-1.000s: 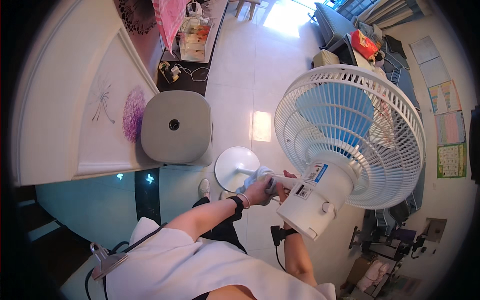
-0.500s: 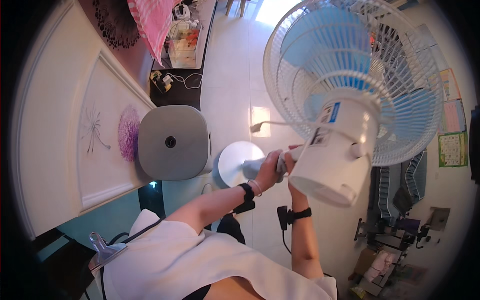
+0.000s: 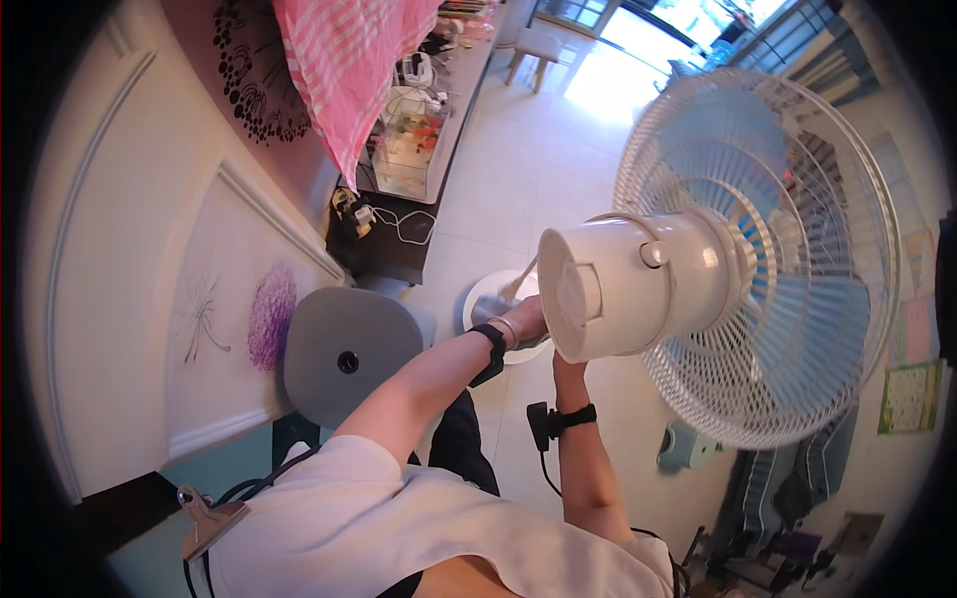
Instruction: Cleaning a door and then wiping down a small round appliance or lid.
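Observation:
A white standing fan (image 3: 638,284) with blue blades in a white wire cage fills the right half of the view, its motor housing facing me. Below it, the round white base (image 3: 482,288) rests on the floor. My left hand (image 3: 525,317) is closed around the fan's pole just under the housing; its fingertips are hidden. Behind the lower edge of the housing is my right hand (image 3: 569,367), with only its wrist side showing and its fingers covered. A cord end with a plug (image 3: 511,290) hangs beside my left hand.
A grey rounded-square stool or bin top (image 3: 351,354) stands left of my left forearm, against a white panelled front (image 3: 214,339). Farther off are a dark cabinet with a fish tank (image 3: 404,164), a pink checked cloth (image 3: 344,70) and a small stool (image 3: 535,50).
The fan head has turned and tilted, so its housing end now points left toward me and the cage sits lower and farther right. My view has shifted; my hands stay by the pole.

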Demonstrator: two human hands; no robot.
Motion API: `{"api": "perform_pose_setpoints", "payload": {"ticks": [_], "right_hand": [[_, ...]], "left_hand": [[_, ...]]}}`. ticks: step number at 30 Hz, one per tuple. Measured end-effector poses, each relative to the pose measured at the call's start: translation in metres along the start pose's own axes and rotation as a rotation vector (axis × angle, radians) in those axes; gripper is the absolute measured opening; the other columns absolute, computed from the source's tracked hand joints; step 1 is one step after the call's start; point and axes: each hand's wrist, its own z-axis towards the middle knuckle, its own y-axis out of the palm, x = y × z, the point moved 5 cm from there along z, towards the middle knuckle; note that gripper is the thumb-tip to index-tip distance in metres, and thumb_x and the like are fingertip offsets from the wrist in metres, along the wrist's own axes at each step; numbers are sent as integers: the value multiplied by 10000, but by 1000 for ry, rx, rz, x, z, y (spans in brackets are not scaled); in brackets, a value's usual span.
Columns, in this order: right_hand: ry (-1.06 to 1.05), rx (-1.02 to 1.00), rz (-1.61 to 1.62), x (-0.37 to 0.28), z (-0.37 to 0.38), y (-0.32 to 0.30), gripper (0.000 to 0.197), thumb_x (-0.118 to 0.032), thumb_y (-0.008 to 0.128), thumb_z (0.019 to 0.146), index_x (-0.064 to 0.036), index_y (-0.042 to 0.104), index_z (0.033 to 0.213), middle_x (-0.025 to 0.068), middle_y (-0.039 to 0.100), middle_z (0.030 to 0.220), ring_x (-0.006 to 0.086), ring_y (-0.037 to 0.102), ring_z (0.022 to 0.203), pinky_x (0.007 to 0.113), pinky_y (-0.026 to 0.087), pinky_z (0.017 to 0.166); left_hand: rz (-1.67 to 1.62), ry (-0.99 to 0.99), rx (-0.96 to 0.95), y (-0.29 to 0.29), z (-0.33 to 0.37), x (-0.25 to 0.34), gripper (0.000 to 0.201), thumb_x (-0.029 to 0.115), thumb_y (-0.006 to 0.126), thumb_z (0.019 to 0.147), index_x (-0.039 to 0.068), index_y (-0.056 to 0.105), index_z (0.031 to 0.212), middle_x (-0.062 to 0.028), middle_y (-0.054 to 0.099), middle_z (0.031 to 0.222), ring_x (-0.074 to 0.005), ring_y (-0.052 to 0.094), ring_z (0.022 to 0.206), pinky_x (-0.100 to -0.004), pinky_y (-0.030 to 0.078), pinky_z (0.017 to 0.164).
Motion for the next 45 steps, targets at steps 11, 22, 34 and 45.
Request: {"api": "perform_pose_setpoints", "payload": {"ticks": [11, 22, 34, 45], "right_hand": [[-42, 9, 75, 53, 130, 26, 410, -146, 637, 877, -16, 516, 1246, 158, 568, 1211, 260, 515, 1145, 381, 409, 976], [-141, 122, 200, -1, 219, 76, 397, -127, 673, 855, 5, 528, 1200, 133, 572, 1173, 224, 538, 1073, 344, 427, 939], [244, -361, 375, -15, 80, 55, 420, -281, 524, 965, 34, 534, 1242, 147, 600, 1177, 216, 539, 1126, 319, 410, 980], [-553, -1104, 201, -221, -190, 62, 809, 28, 634, 743, -41, 230, 1441, 223, 268, 1468, 410, 380, 1289, 407, 363, 1048]], "left_hand": [[-20, -140, -146, -39, 152, -89, 436, 141, 642, 789, 100, 552, 1213, -183, 610, 1154, -353, 589, 1036, -374, 475, 877], [8, -265, 452, -94, 65, -121, 783, 139, 700, 765, 49, 300, 1431, -197, 497, 1303, -336, 555, 1114, -353, 436, 954], [-1276, -177, 1029, -136, -191, 12, 430, 363, 455, 988, 86, 455, 1316, -59, 533, 1265, -205, 505, 1191, -381, 379, 1036], [-573, -103, 1301, -66, -374, 128, 472, 363, 455, 993, 21, 430, 1317, -84, 499, 1284, -201, 471, 1199, -351, 364, 1018]]}}
